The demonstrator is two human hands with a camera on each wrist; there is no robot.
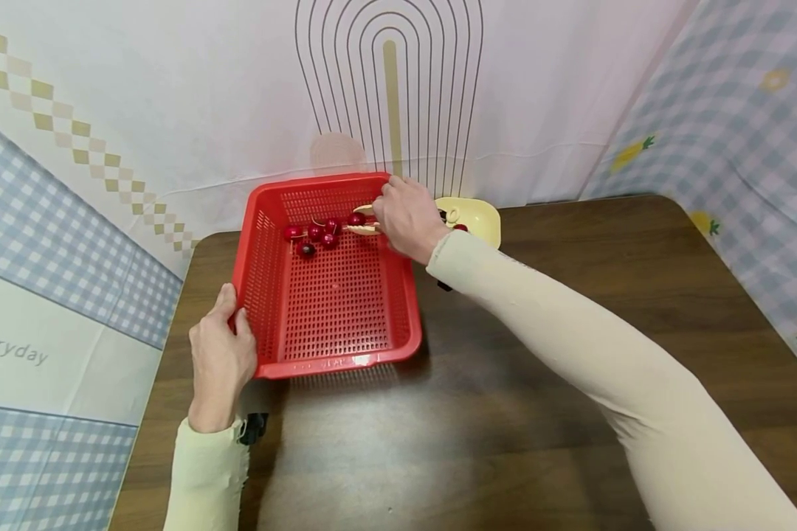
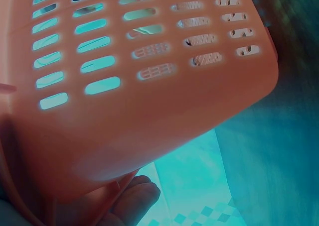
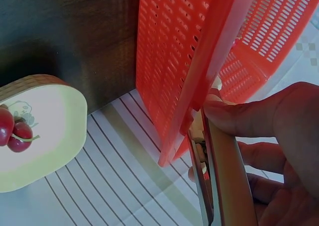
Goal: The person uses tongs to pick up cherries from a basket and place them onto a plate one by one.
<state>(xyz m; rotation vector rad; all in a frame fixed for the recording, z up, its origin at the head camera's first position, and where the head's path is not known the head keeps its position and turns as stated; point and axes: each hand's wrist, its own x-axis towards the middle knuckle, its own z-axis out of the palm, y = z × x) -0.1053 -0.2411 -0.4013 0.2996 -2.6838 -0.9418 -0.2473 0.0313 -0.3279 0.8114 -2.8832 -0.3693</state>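
Observation:
My left hand [image 1: 222, 358] grips the left rim of a red plastic basket [image 1: 335, 302] with perforated sides, thumb over the edge. In the left wrist view a fingertip [image 2: 139, 198] shows below the basket wall. Over the basket's far right rim, my right hand [image 1: 408, 217] holds a pair of tongs [image 3: 227, 171] with metal arms. Its pale tips reach inside the basket, around one dark red cherry [image 1: 356, 219]. Several more cherries [image 1: 315, 232] with stems lie on the basket floor at the back left.
A pale yellow dish [image 1: 483, 220] stands right of the basket, partly behind my right hand, with cherries [image 3: 19, 141] in it. The wooden table [image 1: 438, 428] ends at a patterned curtain [image 1: 239, 110] behind the basket, and checked cloth hangs at both sides.

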